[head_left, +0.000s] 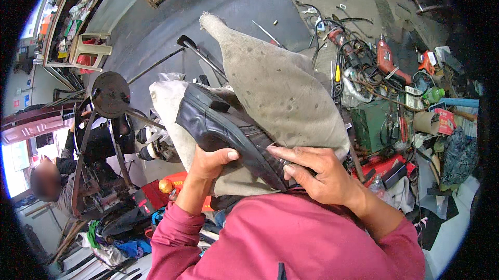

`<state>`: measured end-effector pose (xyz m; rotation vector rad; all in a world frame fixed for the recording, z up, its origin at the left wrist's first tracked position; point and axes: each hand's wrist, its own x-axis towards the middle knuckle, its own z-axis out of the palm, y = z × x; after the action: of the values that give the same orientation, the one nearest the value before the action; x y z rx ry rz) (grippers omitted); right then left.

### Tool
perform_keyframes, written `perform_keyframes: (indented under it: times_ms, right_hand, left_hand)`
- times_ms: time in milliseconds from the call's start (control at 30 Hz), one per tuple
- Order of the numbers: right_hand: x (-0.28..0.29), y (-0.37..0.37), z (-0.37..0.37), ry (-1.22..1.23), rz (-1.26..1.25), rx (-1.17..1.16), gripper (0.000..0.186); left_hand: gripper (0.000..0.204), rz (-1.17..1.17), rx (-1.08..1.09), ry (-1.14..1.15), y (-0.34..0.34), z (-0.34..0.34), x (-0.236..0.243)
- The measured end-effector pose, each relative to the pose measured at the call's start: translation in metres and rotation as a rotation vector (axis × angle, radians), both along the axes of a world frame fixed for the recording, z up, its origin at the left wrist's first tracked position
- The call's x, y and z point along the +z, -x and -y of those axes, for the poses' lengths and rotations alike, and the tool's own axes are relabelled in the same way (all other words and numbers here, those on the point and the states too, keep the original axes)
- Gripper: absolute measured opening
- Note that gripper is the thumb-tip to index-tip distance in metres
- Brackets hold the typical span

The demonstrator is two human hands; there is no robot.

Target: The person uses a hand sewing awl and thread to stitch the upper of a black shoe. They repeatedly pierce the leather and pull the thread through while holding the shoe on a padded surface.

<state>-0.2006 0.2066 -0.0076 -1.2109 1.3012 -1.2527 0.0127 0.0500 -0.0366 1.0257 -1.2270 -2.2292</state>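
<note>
A black padded seat-like piece [223, 127] with a stitched edge is held up close to my chest, wrapped in a dirty grey cloth [275, 82] that rises to a point behind it. My left hand [208, 163] grips the black piece from below, thumb on its lower edge. My right hand [317, 171] presses its fingers onto the black piece's right end, against the cloth. My sleeves are dark pink.
A heap of tools and cables with a red power drill [385, 59] and a green metal box [374, 124] lies at the right. A metal stand with a round black disc [110, 93] stands left. Another person [49, 181] crouches at far left.
</note>
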Motion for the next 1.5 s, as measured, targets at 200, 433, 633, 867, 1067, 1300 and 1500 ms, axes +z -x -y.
perform_keyframes:
  times_ms: [200,433,633,867,1067,1300,1500]
  right_hand:
    - [-0.003,0.007,0.007,-0.023,-0.025,0.073,0.039]
    - [0.011,0.028,0.023,-0.044,-0.054,0.186,0.036]
    - [0.047,0.068,0.073,-0.314,-0.169,0.508,0.03]
    - [0.055,0.072,0.11,-0.516,-0.248,0.673,0.025]
    - [0.059,0.062,0.121,-0.569,-0.321,0.714,0.028]
    - [0.076,0.033,0.124,-0.647,-0.289,0.517,0.029]
    - [0.075,0.018,0.123,-0.647,-0.218,0.362,0.029]
  left_hand:
    - [0.064,0.045,0.01,0.012,-0.001,0.0,0.0]
    - [0.066,0.0,-0.046,-0.057,-0.005,0.004,-0.002]
    - [0.074,-0.052,-0.164,-0.159,0.007,0.008,0.014]
    - [0.042,0.073,-0.17,-0.085,0.028,0.01,0.023]
    - [0.073,0.047,-0.14,0.106,0.024,0.013,-0.001]
    - [0.068,-0.044,-0.087,0.203,0.038,0.01,-0.034]
    - [0.042,0.177,-0.195,-0.136,0.04,0.021,-0.034]
